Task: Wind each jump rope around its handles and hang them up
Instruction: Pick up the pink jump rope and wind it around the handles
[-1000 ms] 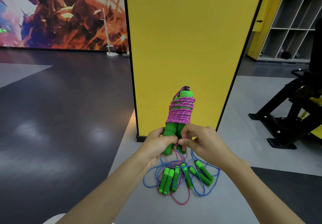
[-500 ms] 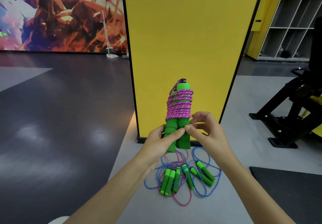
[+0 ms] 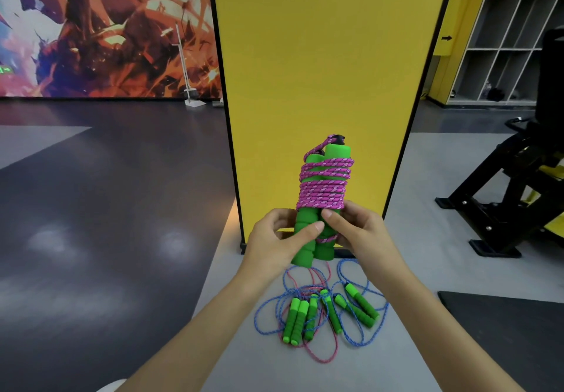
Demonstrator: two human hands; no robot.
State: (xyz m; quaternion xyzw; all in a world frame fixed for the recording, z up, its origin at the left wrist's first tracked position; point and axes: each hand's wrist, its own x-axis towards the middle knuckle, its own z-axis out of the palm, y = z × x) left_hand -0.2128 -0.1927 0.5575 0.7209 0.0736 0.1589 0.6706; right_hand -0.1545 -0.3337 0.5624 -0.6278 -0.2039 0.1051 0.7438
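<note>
I hold a jump rope bundle (image 3: 323,190) upright in front of me: two green foam handles side by side, with pink braided cord wound many times round their upper half. My left hand (image 3: 280,242) grips the lower part of the handles, thumb across the front. My right hand (image 3: 354,229) holds the right side, its thumb just under the coils and a strand of pink cord near its fingers. Below, on the grey floor, lies a tangle of loose jump ropes (image 3: 323,315) with green handles and blue and pink cords.
A tall yellow panel (image 3: 326,55) with a black frame stands right behind the bundle. Black gym equipment (image 3: 512,196) stands at the right, with a dark mat (image 3: 506,327) in front of it. Grey cubby shelves (image 3: 515,31) line the far right wall. A mural covers the far left wall.
The bundle has risen slightly. My right hand came up from the handles' bottom end to just under the coils, carrying the last strand of pink cord round the lower handles.
</note>
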